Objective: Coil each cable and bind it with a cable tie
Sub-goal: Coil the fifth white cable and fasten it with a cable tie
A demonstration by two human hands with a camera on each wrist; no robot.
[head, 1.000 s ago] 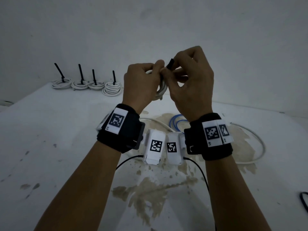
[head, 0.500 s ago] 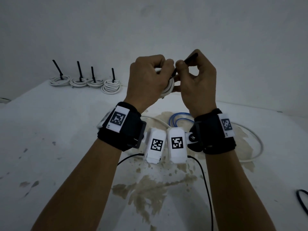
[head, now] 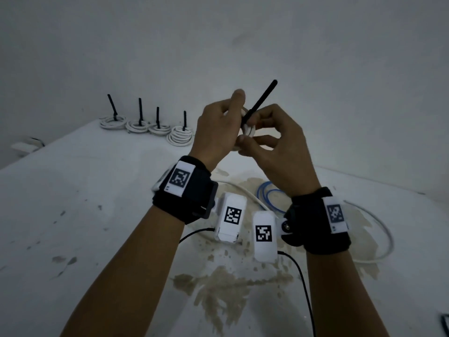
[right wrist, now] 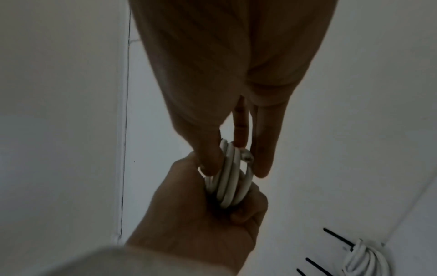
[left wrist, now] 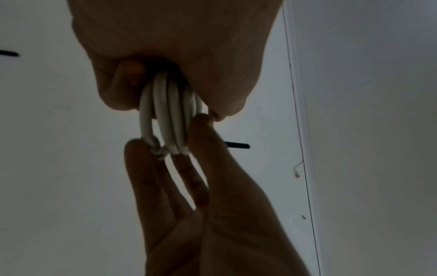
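Note:
My left hand (head: 218, 128) is raised above the table and grips a small white cable coil (head: 249, 129) in its curled fingers. A black cable tie (head: 262, 98) wraps the coil, its tail pointing up and to the right. My right hand (head: 272, 139) meets the coil from the right and pinches the tie at its base. In the left wrist view the coil (left wrist: 170, 112) hangs from my left hand (left wrist: 177, 56), and the tie tail (left wrist: 237, 145) shows behind the right hand's fingers (left wrist: 203, 140). In the right wrist view the right hand's fingertips (right wrist: 212, 160) hold the coil (right wrist: 230, 179).
Several tied white coils (head: 181, 137) with upright black tie tails stand in a row at the table's far left. A loose blue cable (head: 269, 195) and a loose white cable (head: 381, 229) lie under my wrists. A black cable (head: 444, 327) shows at the right edge.
The tie's tail has come out much longer above the hands and now points up to the right. Both hands have turned, and my right wrist has dropped lower.

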